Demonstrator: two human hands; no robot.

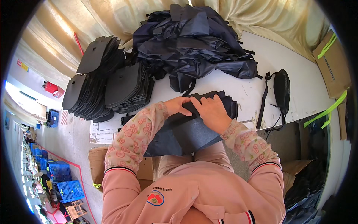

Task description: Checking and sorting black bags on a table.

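Observation:
At the table's near edge, over my lap, a dark fabric piece [175, 136] with a stiff black upper part hangs down in front of me. My left hand [179, 106] grips its upper edge, thumb and forefinger on the black part. Close beside it, my right hand [212, 112] bends over the same edge, fingertips on the fabric and thumb hidden. The two forefingers nearly meet. Behind my right hand, more dark folded layers [230, 106] stick out on the table. Both forearms wear flowered sleeve covers.
A large heap of dark fabric bags [190, 41] lies on the white table [244, 89]. Stacks of black stiff panels [123, 87] stand at left. A small black pouch with straps [281, 91] lies at right. Cardboard boxes [332, 65] stand far right; blue crates [69, 190] line the floor at left.

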